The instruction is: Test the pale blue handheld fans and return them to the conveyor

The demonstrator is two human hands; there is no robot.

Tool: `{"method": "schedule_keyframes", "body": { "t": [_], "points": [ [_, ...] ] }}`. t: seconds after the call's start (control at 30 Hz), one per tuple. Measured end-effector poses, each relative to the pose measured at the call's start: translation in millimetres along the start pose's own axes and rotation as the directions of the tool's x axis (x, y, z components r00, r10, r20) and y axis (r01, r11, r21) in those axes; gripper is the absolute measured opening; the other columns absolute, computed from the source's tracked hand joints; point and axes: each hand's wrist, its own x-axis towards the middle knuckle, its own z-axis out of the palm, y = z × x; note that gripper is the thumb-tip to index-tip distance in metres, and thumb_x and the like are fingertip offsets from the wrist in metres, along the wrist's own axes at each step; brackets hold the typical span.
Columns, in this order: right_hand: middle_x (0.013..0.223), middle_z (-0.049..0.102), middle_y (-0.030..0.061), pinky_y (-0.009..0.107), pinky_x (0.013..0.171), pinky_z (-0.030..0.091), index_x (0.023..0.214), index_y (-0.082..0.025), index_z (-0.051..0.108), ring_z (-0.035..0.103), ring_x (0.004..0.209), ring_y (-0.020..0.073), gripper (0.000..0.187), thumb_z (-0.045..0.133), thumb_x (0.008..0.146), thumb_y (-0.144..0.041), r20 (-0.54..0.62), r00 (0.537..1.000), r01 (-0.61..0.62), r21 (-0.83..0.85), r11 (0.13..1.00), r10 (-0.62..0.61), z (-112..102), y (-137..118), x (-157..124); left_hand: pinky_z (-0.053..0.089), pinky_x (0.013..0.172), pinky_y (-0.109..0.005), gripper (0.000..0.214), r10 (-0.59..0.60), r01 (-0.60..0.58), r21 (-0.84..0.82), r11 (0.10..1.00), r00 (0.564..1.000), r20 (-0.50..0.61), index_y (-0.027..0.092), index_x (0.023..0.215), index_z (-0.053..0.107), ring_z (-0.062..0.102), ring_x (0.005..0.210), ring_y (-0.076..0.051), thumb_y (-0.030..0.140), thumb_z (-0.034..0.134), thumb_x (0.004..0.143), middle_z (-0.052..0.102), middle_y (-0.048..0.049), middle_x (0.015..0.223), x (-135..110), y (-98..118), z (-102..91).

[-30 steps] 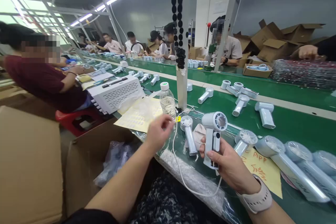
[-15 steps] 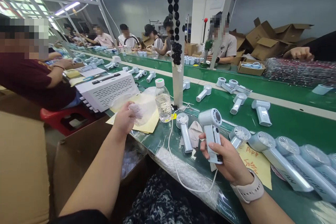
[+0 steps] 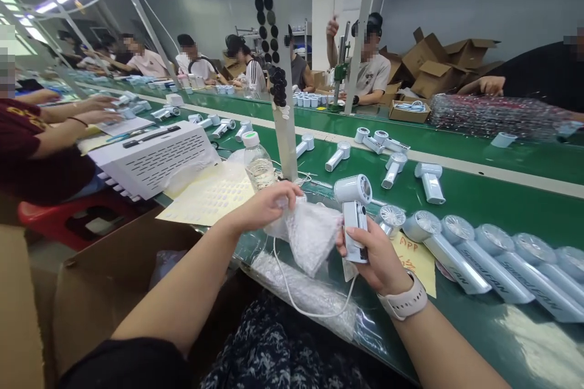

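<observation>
My right hand (image 3: 371, 252) is closed around the handle of a light blue handheld fan (image 3: 354, 213), its round head pointing up. In my left hand (image 3: 276, 202) a crumpled translucent plastic bag (image 3: 312, 237) is pinched at its top and hangs down beside the fan. The bag covers most of another fan lying on the bench. A white cable (image 3: 292, 301) loops along the bench edge below both hands. Just right of my right hand, a yellow paper with orange writing (image 3: 422, 261) lies partly under a row of fans (image 3: 465, 261) marked "Speed FAN".
A water bottle (image 3: 258, 161) stands by the white post (image 3: 283, 103). Left of it are a sticker sheet (image 3: 210, 194) and a slotted white box (image 3: 157, 155). More fans lie on the green belt (image 3: 493, 194). Bubble wrap (image 3: 310, 298) lies along the front edge. Co-workers sit opposite and left.
My left hand has moved right with the plastic bag, from over the papers to beside the fan. The bag has spread out. My right hand still holds the fan. The view has turned right.
</observation>
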Motion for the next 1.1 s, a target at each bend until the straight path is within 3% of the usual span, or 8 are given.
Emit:
{"method": "schedule_keyframes", "body": {
  "t": [0.07, 0.17, 0.33, 0.47, 0.57, 0.8, 0.93, 1.1],
  "points": [
    [0.064, 0.068, 0.0012, 0.026, 0.052, 0.046, 0.088, -0.018, 0.063, 0.058, 0.051, 0.0133, 0.026, 0.079, 0.072, -0.031, 0.012, 1.0, -0.013, -0.012, 1.0, 0.013, -1, 0, 1, 0.048, 0.102, -0.044, 0.029, 0.029, -0.065, 0.321, 0.945, 0.993, 0.114, 0.019, 0.072, 0.061, 0.06, 0.115, -0.022, -0.003, 0.042, 0.07, 0.068, -0.0076, 0.114, 6, -9, 5.7],
    [0.066, 0.068, 0.002, 0.026, 0.052, 0.047, 0.09, -0.017, 0.063, 0.059, 0.052, 0.0136, 0.024, 0.077, 0.074, -0.029, 0.013, 1.0, -0.017, -0.01, 1.0, 0.017, 0, 0, 1, 0.042, 0.11, -0.053, 0.038, 0.086, -0.137, 0.637, 0.759, 0.99, 0.112, 0.019, 0.075, 0.066, 0.052, 0.131, -0.029, -0.01, 0.043, 0.069, 0.067, -0.0091, 0.127, 6, -11, 17.1],
    [0.089, 0.073, 0.0035, 0.028, 0.051, 0.05, 0.094, -0.021, 0.056, 0.062, 0.054, 0.0131, 0.03, 0.077, 0.072, -0.021, -0.038, 0.999, 0.015, 0.004, 1.0, -0.015, 4, 5, 1, 0.022, 0.12, -0.065, 0.021, 0.185, -0.105, 0.839, 0.535, 0.983, 0.005, 0.016, 0.085, 0.071, 0.037, 0.145, -0.041, 0.002, 0.057, 0.08, 0.049, -0.016, 0.152, -6, 9, 38.6],
    [0.079, 0.072, 0.0013, 0.028, 0.051, 0.05, 0.093, -0.021, 0.056, 0.062, 0.052, 0.014, 0.029, 0.077, 0.073, -0.022, 0.034, 0.998, -0.043, -0.037, 0.998, 0.044, 5, 12, 1, 0.044, 0.106, -0.051, 0.02, 0.205, -0.081, 0.766, 0.638, 0.976, -0.067, 0.015, 0.098, 0.07, 0.058, 0.121, -0.033, 0.023, 0.052, 0.093, 0.066, -0.017, 0.125, -8, 22, 64.8],
    [0.068, 0.069, -0.0011, 0.027, 0.052, 0.05, 0.094, -0.02, 0.06, 0.062, 0.052, 0.0145, 0.029, 0.078, 0.073, -0.027, 0.071, 0.995, -0.06, -0.045, 0.997, 0.063, 4, 16, 2, 0.05, 0.083, -0.037, 0.022, 0.072, -0.025, 0.653, 0.757, 0.996, -0.044, 0.017, 0.098, 0.066, 0.064, 0.094, -0.024, 0.022, 0.044, 0.096, 0.07, -0.0097, 0.096, -3, 22, 80.0],
    [0.079, 0.07, -0.0004, 0.029, 0.052, 0.053, 0.096, -0.022, 0.06, 0.064, 0.059, 0.0153, 0.036, 0.082, 0.072, -0.039, -0.019, 0.999, -0.035, 0.0, 0.999, 0.035, 9, 10, 0, 0.045, 0.083, -0.044, 0.032, -0.181, 0.141, 0.654, 0.744, 0.983, -0.006, 0.019, 0.081, 0.061, 0.065, 0.085, -0.029, 0.05, 0.063, 0.086, 0.069, -0.0083, 0.08, -1, 25, 67.9],
    [0.082, 0.067, -0.0009, 0.028, 0.053, 0.054, 0.1, -0.022, 0.059, 0.064, 0.062, 0.0145, 0.038, 0.08, 0.075, -0.041, 0.01, 1.0, -0.015, -0.083, 0.996, 0.016, 10, 10, -2, 0.045, 0.088, -0.047, 0.014, -0.204, 0.115, 0.672, 0.732, 0.977, 0.055, 0.017, 0.082, 0.064, 0.063, 0.101, -0.035, 0.031, 0.064, 0.081, 0.069, -0.0137, 0.092, -7, 28, 63.2],
    [0.079, 0.066, -0.0015, 0.028, 0.049, 0.05, 0.12, -0.022, 0.05, 0.058, 0.055, 0.0138, 0.048, 0.072, 0.082, -0.041, 0.063, 0.997, 0.053, -0.348, 0.936, -0.033, 4, 18, -2, 0.047, 0.082, -0.04, 0.02, -0.238, 0.168, 0.537, 0.827, 0.969, 0.064, 0.018, 0.069, 0.06, 0.063, 0.087, -0.027, 0.019, 0.048, 0.086, 0.066, -0.0095, 0.082, -7, 22, 49.9]
  ]
}}
